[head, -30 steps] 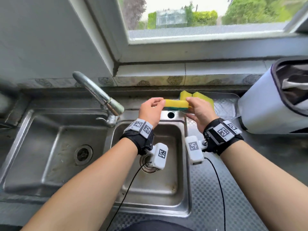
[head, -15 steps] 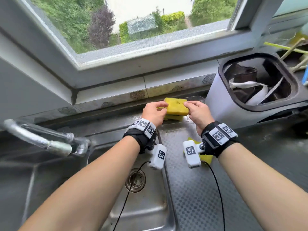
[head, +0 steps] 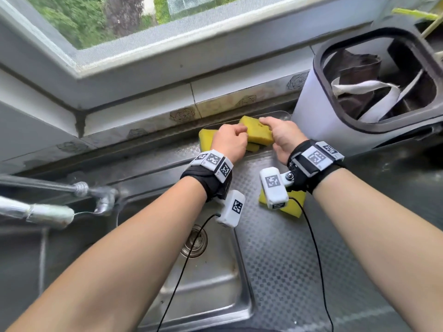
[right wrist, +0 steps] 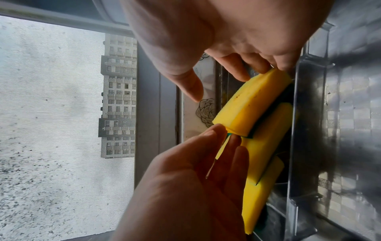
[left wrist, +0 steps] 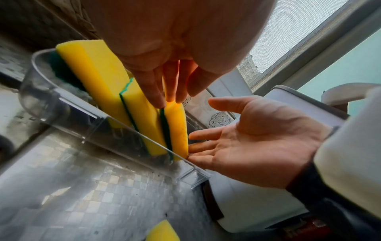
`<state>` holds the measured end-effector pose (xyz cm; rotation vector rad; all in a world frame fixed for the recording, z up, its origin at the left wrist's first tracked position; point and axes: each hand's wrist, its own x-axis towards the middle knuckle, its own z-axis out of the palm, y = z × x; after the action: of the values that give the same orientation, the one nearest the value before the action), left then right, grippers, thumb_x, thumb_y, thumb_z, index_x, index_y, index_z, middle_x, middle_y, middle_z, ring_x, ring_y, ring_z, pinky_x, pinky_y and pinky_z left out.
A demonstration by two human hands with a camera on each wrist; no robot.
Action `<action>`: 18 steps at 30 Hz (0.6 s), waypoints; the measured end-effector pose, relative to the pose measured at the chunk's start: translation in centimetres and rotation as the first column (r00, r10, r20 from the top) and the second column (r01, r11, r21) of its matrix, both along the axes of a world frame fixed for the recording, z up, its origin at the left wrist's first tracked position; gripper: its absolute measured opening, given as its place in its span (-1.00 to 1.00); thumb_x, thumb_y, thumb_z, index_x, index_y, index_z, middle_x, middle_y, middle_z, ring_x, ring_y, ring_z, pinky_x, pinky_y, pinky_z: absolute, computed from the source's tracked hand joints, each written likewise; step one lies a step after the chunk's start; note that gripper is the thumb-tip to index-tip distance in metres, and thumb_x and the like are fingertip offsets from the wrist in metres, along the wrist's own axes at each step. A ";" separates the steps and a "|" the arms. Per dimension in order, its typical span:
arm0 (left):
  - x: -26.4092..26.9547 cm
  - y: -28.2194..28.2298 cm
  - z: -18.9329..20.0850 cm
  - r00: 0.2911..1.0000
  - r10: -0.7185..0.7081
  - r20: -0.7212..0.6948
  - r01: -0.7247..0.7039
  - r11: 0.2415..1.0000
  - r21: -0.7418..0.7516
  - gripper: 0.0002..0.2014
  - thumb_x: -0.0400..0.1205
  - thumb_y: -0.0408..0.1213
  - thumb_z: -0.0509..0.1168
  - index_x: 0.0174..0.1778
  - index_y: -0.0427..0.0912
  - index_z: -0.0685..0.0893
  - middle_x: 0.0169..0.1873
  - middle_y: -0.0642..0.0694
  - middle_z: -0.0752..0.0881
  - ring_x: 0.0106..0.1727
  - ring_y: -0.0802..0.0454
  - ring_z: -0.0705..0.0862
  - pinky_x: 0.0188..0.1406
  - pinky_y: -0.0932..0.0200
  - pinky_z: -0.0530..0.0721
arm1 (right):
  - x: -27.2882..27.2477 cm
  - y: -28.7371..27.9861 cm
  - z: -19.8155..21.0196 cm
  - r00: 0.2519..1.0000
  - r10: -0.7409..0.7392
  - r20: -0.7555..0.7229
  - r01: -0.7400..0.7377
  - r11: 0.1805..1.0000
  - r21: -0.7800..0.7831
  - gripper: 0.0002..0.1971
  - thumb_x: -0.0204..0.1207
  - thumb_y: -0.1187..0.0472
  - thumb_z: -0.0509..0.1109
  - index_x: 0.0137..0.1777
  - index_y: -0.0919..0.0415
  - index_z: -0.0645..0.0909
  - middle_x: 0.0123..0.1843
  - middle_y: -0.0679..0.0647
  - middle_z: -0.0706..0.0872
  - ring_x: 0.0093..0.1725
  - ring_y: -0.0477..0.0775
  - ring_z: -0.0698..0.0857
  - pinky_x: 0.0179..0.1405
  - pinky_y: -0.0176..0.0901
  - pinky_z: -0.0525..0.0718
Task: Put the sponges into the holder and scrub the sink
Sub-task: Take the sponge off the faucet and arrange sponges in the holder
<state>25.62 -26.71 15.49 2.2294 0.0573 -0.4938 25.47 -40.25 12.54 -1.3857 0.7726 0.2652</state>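
left hand (left wrist: 175,40) fingertips (left wrist: 158,101) press straight down on the top edge of the third sponge (left wrist: 177,128); right hand (left wrist: 255,138), fingers nearly straight, touches its end. it leans on two sponges in the clear holder (left wrist: 68,102); another sponge (head: 293,203) lies on the drainboard (head: 282,259).

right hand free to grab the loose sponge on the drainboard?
Probably yes. The loose sponge lies in the open on the drainboard, just below the right wrist. The right hand only touches the sponge going into the holder; it would need to pull back.
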 end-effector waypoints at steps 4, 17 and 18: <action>-0.3 0.6 0.4 1.000 0.017 -0.010 -0.017 1.000 -0.020 -0.62 0.60 -0.29 0.21 0.33 -0.18 0.69 0.39 -0.07 0.67 0.45 -0.01 0.59 0.50 0.21 0.43 | -0.5 -0.1 0.8 0.999 -0.030 0.023 0.030 1.000 -0.002 -0.55 0.03 -0.14 0.55 -0.22 0.20 0.72 -0.06 0.15 0.77 0.13 0.29 0.75 0.25 0.22 0.68; -9.3 7.1 1.7 0.973 0.223 -0.058 -0.231 0.946 -0.229 -0.79 0.54 -0.29 0.30 0.03 -0.12 0.78 -0.16 -0.09 0.75 -0.13 0.03 0.66 0.01 0.10 0.63 | -11.5 -0.8 2.9 0.963 0.225 0.146 -0.198 0.964 -0.178 -0.76 0.44 0.21 0.51 0.09 0.17 0.62 -0.10 0.11 0.74 -0.09 0.06 0.71 -0.03 -0.06 0.62; -10.3 7.7 1.5 0.966 0.244 -0.080 -0.256 0.939 -0.228 -0.82 0.53 -0.28 0.30 -0.02 -0.07 0.77 -0.23 -0.05 0.73 -0.16 0.03 0.65 0.00 0.07 0.65 | -12.3 -1.0 2.0 0.952 0.287 0.108 -0.250 0.930 -0.271 -0.69 0.39 0.22 0.56 0.11 0.20 0.64 -0.09 0.12 0.73 -0.08 0.05 0.70 -0.02 -0.07 0.63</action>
<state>15.34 -18.97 16.94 1.9414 0.2908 -0.3950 13.17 -41.25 14.57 -1.7382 0.5043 0.2812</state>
